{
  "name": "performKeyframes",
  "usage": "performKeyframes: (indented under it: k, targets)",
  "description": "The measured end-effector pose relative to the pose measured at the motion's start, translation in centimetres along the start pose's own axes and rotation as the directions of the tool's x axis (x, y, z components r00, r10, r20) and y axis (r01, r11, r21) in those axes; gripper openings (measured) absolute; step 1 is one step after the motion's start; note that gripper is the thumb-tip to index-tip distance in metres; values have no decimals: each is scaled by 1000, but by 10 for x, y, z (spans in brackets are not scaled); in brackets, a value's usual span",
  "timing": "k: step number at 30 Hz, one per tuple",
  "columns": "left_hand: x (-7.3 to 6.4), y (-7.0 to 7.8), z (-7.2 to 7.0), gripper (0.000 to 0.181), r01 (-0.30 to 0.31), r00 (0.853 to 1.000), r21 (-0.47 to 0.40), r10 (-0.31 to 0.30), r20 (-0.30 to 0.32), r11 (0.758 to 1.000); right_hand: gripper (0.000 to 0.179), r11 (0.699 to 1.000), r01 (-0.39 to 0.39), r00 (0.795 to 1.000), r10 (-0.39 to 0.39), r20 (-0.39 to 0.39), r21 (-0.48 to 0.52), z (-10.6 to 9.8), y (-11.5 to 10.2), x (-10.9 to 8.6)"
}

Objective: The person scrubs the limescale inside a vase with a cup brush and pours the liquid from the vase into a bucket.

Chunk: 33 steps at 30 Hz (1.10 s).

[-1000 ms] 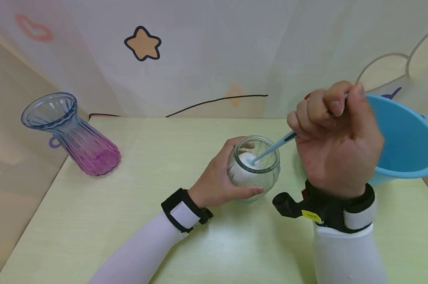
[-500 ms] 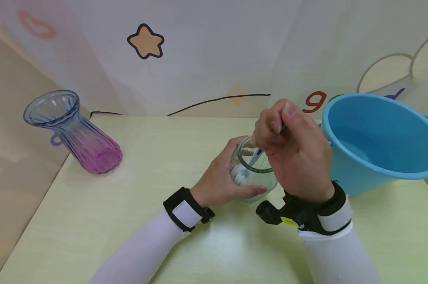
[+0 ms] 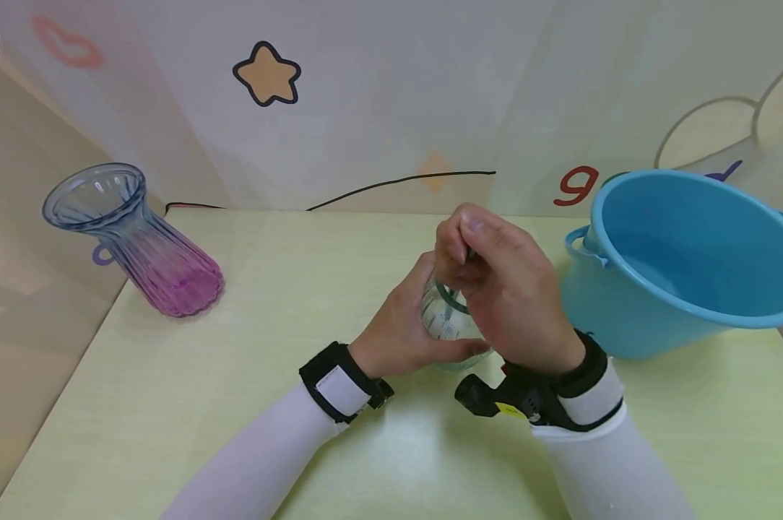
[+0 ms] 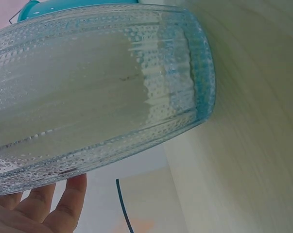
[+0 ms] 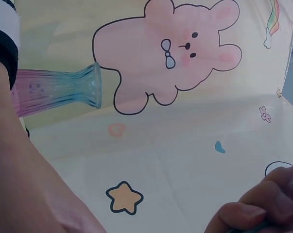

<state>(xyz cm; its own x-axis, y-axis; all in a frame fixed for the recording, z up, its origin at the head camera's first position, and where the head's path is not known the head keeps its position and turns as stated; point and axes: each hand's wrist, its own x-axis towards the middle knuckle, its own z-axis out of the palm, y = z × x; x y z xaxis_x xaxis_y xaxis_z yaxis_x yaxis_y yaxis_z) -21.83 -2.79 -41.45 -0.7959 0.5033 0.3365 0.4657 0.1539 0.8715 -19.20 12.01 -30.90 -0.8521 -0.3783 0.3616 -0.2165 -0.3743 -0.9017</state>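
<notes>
My left hand grips a ribbed clear glass jar by its side, thumb in front. Its textured wall fills much of the left wrist view, fingertips below it. Above the jar's mouth, my right hand is curled round the handle of a bottle brush with a light blue stem and a white sponge head. The brush reaches down into the jar, mostly hidden by the right hand. In the right wrist view only a bit of the brush handle shows under the fingers. Whether the jar touches the table cannot be told.
A light blue bucket stands right of the right hand, its handle lug facing me. At the far left is a tilted-looking glass vase, blue fading to pink. A printed backdrop rises behind the pale table.
My right hand has moved left and down over the jar, and the brush has gone deeper inside. The left hand and jar have hardly moved. The bucket's left side has come into view.
</notes>
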Motion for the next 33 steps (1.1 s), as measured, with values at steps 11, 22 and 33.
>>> performKeyframes:
  k: [11,22,33]
  targets:
    - [0,2,1,98,24,1000,-15,-24,1,1000,31,967,173,985,-168,-45,187,-15,-9,0]
    - [0,2,1,99,7,1000,19,-7,-18,1000,36,786,365,931,-308,-195,499,-32,-28,-3]
    - [0,1,1,97,15,1000,-4,-15,-14,1000,37,659,436,900,-317,-300,613,-40,-41,-6]
